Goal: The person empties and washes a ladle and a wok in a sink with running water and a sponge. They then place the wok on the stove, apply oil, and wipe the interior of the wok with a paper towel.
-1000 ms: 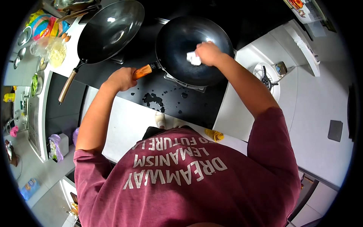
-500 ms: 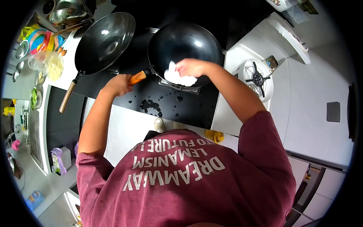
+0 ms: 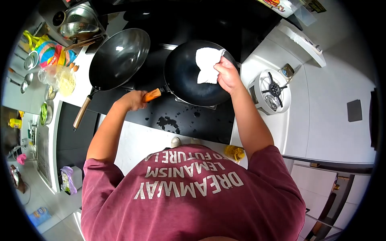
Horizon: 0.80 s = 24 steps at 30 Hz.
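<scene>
Black stovetop (image 3: 215,125) bears the wok (image 3: 185,86); the paper towel (image 3: 207,60), pinched in the right hand's (image 3: 228,76) fingers, has left the near rim and opened out, wiping seemingly paused; left hand (image 3: 134,100) grips the handle (image 3: 152,95).

Bright light; pale glare glints in the wok (image 3: 119,56) near the left edge of the black surface (image 3: 185,125). The white sheet (image 3: 207,60) looks washed out. Fisheye distortion bends the outer view.

White towel (image 3: 206,66), black wok (image 3: 181,79)
</scene>
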Available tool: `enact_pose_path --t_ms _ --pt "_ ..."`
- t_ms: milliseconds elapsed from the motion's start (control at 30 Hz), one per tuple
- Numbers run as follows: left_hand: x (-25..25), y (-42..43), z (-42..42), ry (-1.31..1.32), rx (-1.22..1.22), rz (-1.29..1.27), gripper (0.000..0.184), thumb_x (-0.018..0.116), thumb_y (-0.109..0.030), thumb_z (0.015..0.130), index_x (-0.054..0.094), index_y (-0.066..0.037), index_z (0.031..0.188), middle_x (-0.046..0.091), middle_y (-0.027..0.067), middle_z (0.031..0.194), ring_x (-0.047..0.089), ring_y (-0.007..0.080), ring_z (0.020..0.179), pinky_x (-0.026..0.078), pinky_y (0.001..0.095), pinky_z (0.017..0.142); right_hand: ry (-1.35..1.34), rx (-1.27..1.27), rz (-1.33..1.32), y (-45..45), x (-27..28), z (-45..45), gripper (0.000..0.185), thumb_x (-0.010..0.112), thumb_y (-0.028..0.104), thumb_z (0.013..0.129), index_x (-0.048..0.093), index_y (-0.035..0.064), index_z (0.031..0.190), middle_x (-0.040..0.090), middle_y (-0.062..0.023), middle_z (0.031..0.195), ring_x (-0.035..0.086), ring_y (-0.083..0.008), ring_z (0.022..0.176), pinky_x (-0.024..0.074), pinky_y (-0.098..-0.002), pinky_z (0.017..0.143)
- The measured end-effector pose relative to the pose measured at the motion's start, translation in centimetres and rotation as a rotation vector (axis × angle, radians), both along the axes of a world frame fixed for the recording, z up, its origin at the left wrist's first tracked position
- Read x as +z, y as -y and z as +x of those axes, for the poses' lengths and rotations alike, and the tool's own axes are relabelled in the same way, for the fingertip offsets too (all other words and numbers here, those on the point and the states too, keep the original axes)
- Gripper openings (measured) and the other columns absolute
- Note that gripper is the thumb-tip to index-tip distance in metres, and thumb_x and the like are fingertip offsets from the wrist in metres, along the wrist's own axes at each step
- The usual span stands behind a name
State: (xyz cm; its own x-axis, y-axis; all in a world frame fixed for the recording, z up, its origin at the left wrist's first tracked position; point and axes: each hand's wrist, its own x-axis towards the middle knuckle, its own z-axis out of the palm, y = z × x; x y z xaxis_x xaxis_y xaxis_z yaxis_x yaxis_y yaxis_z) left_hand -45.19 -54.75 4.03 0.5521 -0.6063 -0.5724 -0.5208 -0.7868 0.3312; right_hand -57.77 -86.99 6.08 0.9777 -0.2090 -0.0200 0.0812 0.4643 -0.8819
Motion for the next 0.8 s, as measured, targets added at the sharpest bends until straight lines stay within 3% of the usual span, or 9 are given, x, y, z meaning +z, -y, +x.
enact_pose_path --t_ms 167,200,267,400,533,567,667,700,800 --pt "1.6 0.1 -0.9 0.401 -0.068 -0.423 0.072 0.075 -0.038 0.076 0.047 -0.006 0.134 0.065 0.0207 0.103 0.061 0.0352 0.103 0.045 0.039 0.093 0.036 0.017 -0.008 -1.1 -0.1 0.0 0.041 0.043 -0.002 0.088 0.046 0.0006 0.128 0.057 -0.0118 0.12 0.056 -0.0231 0.111 0.0422 -0.0369 0.099" --pt "2.1 1.2 -0.5 0.386 -0.047 -0.586 0.063 0.068 -0.035 0.084 0.046 -0.006 0.135 0.064 0.0188 0.107 0.061 0.0352 0.103 0.046 0.0385 0.093 0.046 0.017 0.006 -1.5 0.0 -0.1 0.041 0.043 -0.002 0.088 0.046 0.0009 0.128 0.057 -0.0119 0.12 0.056 -0.0231 0.111 0.0421 -0.037 0.099" --pt "3.0 4.3 -1.1 0.135 0.156 -0.852 0.05 0.06 -0.033 0.091 0.05 -0.005 0.131 0.065 0.0159 0.106 0.063 0.0303 0.098 0.049 0.0352 0.087 0.087 0.041 0.079 -2.7 0.5 -0.5 0.041 0.044 -0.002 0.088 0.045 0.0001 0.128 0.057 -0.0119 0.12 0.057 -0.0229 0.111 0.043 -0.0363 0.098" --pt "1.8 10.2 -3.9 -0.999 0.493 -1.201 0.031 0.051 -0.028 0.098 0.06 -0.004 0.115 0.064 0.0046 0.096 0.062 0.013 0.083 0.05 0.0271 0.075 0.081 0.014 0.009 -4.8 0.8 -0.8 0.041 0.044 -0.002 0.088 0.045 -0.001 0.129 0.058 -0.0115 0.12 0.058 -0.0215 0.11 0.0443 -0.034 0.098" --pt "1.5 11.9 -6.9 -0.698 0.631 -1.278 0.017 0.06 -0.014 0.091 0.062 -0.003 0.105 0.064 0.0006 0.087 0.059 0.0081 0.073 0.05 0.0222 0.066 -0.064 -0.109 -0.378 -4.4 0.4 -2.0 0.028 0.051 0.002 0.088 0.051 -0.0014 0.116 0.063 -0.0087 0.106 0.062 -0.0169 0.096 0.0478 -0.0273 0.088" --pt "1.0 12.0 -7.4 -0.64 0.643 -1.277 0.017 0.06 -0.013 0.091 0.062 -0.003 0.105 0.064 0.0007 0.086 0.059 0.0079 0.072 0.05 0.022 0.065 -0.004 -0.171 -0.429 -4.4 0.0 -2.5 0.026 0.055 0.002 0.087 0.051 -0.0033 0.113 0.066 -0.0089 0.092 0.064 -0.014 0.083 0.0519 -0.0264 0.07" --pt "-0.4 12.9 -9.6 -0.479 0.714 -1.326 0.018 0.058 -0.004 0.088 0.064 0.002 0.103 0.064 0.0019 0.083 0.058 0.0073 0.066 0.049 0.0211 0.059 -0.099 0.099 -0.266 -4.1 0.7 -5.7 0.041 0.059 0.008 0.089 0.045 0.0054 0.127 0.064 -0.0078 0.096 0.063 -0.0138 0.083 0.0513 -0.0256 0.057" --pt "-0.6 13.0 -10.3 -0.46 0.719 -1.292 0.018 0.058 -0.003 0.088 0.064 0.002 0.103 0.064 0.0035 0.087 0.06 0.0085 0.069 0.05 0.0218 0.061 -0.066 0.112 -0.348 -3.9 -0.1 -6.4 0.049 0.061 0.007 0.087 0.04 0.0064 0.132 0.064 -0.0079 0.097 0.063 -0.0137 0.084 0.0514 -0.0255 0.056" --pt "-1.4 13.4 -12.6 -0.567 0.714 -1.313 0.018 0.06 -0.006 0.088 0.064 0.002 0.104 0.065 0.007 0.096 0.063 0.0125 0.08 0.052 0.0254 0.072 -0.157 0.113 -0.337 -2.3 -1.9 -7.3 0.036 0.061 0.001 0.085 0.052 0.0021 0.12 0.062 -0.0063 0.094 0.063 -0.0133 0.081 0.0509 -0.0248 0.055"
